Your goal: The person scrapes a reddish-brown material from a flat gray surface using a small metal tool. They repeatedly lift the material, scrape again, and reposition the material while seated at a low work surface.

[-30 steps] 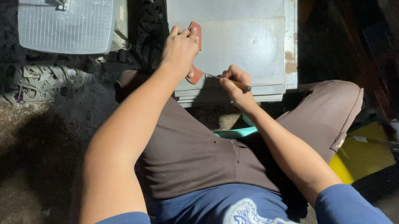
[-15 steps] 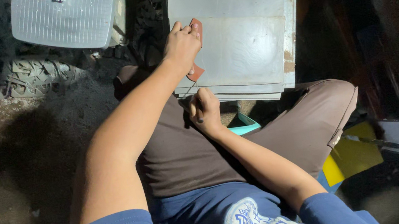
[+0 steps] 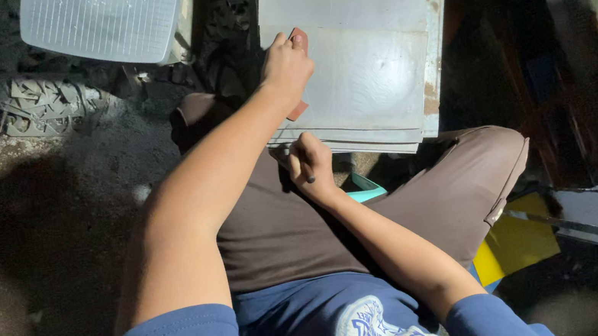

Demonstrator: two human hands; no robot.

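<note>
The left hand (image 3: 287, 65) closes around a small reddish-brown block (image 3: 300, 75), pressing it on the grey metal sheets (image 3: 370, 66) near the stack's left edge. The right hand (image 3: 309, 165), curled about a thin dark tool (image 3: 309, 174), rests at the stack's near left corner. Steady downward pressure on the block and a braced right wrist would likely keep the work true.
</note>
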